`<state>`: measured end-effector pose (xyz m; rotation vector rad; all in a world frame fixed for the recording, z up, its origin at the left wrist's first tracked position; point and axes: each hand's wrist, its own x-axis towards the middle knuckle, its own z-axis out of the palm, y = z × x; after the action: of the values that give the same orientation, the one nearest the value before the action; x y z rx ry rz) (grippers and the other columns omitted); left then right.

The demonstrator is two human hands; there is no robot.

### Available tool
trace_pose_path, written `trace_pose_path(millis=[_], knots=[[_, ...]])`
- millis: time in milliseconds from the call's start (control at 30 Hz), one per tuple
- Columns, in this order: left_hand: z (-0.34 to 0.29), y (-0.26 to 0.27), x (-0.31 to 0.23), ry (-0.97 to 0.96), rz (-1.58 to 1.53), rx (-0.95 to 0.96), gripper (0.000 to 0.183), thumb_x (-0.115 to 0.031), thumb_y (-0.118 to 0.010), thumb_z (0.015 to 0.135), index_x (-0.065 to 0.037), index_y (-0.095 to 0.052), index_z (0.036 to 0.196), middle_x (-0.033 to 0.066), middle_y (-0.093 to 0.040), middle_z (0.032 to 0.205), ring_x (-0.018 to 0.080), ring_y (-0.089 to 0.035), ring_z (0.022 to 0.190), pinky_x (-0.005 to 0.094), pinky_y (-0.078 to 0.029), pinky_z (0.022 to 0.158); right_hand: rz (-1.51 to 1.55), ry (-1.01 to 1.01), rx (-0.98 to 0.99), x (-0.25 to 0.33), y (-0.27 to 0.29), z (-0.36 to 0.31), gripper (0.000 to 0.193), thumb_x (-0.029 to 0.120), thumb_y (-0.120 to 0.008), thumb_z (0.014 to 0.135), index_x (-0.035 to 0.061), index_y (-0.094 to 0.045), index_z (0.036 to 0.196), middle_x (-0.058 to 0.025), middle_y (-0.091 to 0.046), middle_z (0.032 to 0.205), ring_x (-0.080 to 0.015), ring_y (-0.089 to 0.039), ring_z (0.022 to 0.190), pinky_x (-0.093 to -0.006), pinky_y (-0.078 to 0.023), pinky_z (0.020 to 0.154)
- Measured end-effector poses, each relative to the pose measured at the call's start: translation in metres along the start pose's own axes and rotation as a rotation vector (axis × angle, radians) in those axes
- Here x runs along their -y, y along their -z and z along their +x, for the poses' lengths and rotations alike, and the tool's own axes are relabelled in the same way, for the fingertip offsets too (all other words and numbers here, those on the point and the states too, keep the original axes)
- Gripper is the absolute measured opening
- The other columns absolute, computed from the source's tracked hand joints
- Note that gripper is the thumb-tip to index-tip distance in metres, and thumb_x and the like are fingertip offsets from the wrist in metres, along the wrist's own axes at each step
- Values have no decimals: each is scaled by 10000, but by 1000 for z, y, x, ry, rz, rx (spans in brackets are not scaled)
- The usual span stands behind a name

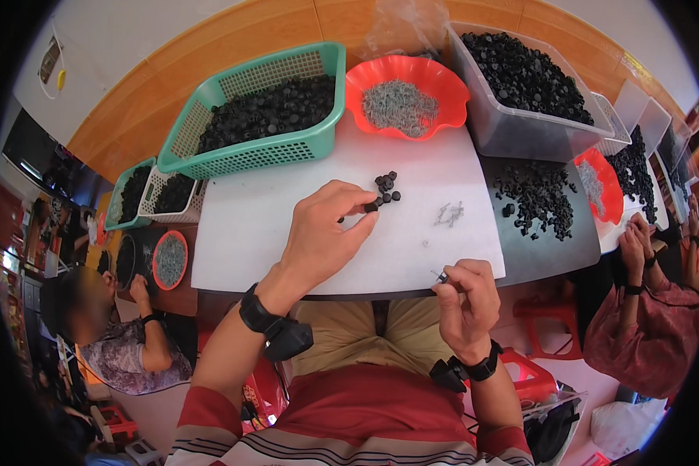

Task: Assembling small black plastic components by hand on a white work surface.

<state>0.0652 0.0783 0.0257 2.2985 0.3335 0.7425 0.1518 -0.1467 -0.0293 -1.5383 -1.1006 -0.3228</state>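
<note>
My left hand (322,229) reaches over the white sheet (248,233), its thumb and forefinger pinching a small black plastic cap (371,207). Just beyond those fingertips lies a little cluster of similar black caps (388,183). At the sheet's near right edge my right hand (471,303) is closed. Between its thumb and fingers sits a small black plastic piece (442,277) with a thin metal pin sticking out. A few loose silvery metal pins (449,213) lie on the sheet between my hands.
Behind the sheet stand a green basket (256,155) of black parts, a red scalloped bowl (408,132) of metal pins and a clear bin (528,144) of black parts. Finished-looking black pieces (536,198) lie heaped at right. People (116,334) sit on both sides.
</note>
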Motion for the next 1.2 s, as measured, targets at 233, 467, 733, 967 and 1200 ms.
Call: trace_pose_path(millis=[233,467,733,967,1200], knots=[[-22,-1,-5,164,-394,46,218,54,-745,867,19,-748,1083,112,-718,1122,164,-695,1040,306,-606,920,86,-67,-18,1,-4,-4,223,0,-748,905,-40,-656,1104,-146,-639,956,-179,-623,690,-275,-519,617],[-39,-1,-10,307,-460,155,216,45,-752,893,29,-728,1107,82,-733,1099,115,-688,972,262,-579,877,116,-111,-22,5,-8,-7,220,-14,-744,899,-41,-658,1099,-152,-645,962,-192,-623,716,-283,-522,630],[-50,-3,-6,435,-794,217,227,18,-736,928,43,-701,1151,111,-728,1123,111,-699,924,255,-589,826,125,-119,-22,10,-10,-8,224,-29,-741,890,-39,-659,1098,-152,-643,969,-198,-625,730,-288,-526,640],[-59,-6,-9,581,-1187,228,238,-79,-630,1026,46,-673,1224,184,-696,1235,195,-728,996,364,-622,938,99,-78,13,14,-12,-4,224,-6,-746,900,-23,-662,1107,-145,-643,991,-186,-650,713,-287,-540,626],[-70,-15,-4,579,-1378,272,253,-87,-620,1035,22,-666,1259,159,-693,1239,189,-707,1039,361,-611,968,94,-36,49,16,-16,-1,230,46,-758,914,-7,-664,1117,-140,-642,987,-184,-650,691,-280,-530,570]])
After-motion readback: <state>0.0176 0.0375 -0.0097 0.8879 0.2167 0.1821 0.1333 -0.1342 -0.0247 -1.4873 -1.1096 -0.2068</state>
